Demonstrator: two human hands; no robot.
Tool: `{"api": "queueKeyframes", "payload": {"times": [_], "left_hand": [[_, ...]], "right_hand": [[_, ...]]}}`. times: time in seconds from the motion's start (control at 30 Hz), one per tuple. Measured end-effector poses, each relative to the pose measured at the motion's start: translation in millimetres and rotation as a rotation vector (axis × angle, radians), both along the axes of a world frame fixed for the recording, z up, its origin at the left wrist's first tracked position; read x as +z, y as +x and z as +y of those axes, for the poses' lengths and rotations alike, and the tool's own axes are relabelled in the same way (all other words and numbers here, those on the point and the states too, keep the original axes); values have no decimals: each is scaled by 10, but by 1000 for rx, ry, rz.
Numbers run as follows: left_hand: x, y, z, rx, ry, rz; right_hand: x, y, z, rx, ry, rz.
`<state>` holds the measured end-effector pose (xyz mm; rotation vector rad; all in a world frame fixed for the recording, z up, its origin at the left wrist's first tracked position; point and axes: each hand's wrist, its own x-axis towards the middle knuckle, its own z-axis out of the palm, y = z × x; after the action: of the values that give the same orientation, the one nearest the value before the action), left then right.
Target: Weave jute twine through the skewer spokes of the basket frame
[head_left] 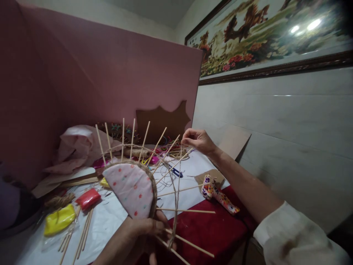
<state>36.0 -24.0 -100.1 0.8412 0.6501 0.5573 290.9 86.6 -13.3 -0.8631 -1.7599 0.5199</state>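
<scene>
My left hand (132,237) grips the lower edge of a half-round piece covered in white cloth (129,189) with small red and orange motifs. Thin wooden sticks (123,140) fan out from its curved edge, where brown twine (153,178) is wound. A looser strand of twine (175,195) runs in an arc across the sticks, away from the cloth. Raised at the right near the stick tips, my right hand (199,141) has its thumb and forefinger pinched on twine that hangs down from them.
On the white-covered table lie blue-handled scissors (175,170), a twine spool (138,152), red (88,198) and yellow packets (60,219), and loose sticks (85,230). A floral-wrapped object (220,195) rests on red cloth (204,230). A pink panel (116,73) stands behind.
</scene>
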Motion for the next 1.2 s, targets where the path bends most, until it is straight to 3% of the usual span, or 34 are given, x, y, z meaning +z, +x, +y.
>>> {"api": "queueKeyframes", "payload": {"times": [0.23,0.43,0.63,0.8,0.9,1.07,1.2], "left_hand": [[24,2,4,-33,-9,37],[64,-2,7,-58,7,52],[87,6,-2,-30,-15,87],[129,18,1,-54,-108,114],[84,6,15,-71,-80,83],[-14,-24,44,-124,-65,77],[13,-39,38,-153,-82,40]], "right_hand": [[117,-31,-118,-39,32,-14],[160,4,-201,-163,130,-130],[287,9,-290,-79,214,-307],[332,-24,-291,-95,227,-293],[334,-22,-251,-85,180,-257],[316,70,-114,80,-79,-128],[183,95,-27,132,-205,40]]}}
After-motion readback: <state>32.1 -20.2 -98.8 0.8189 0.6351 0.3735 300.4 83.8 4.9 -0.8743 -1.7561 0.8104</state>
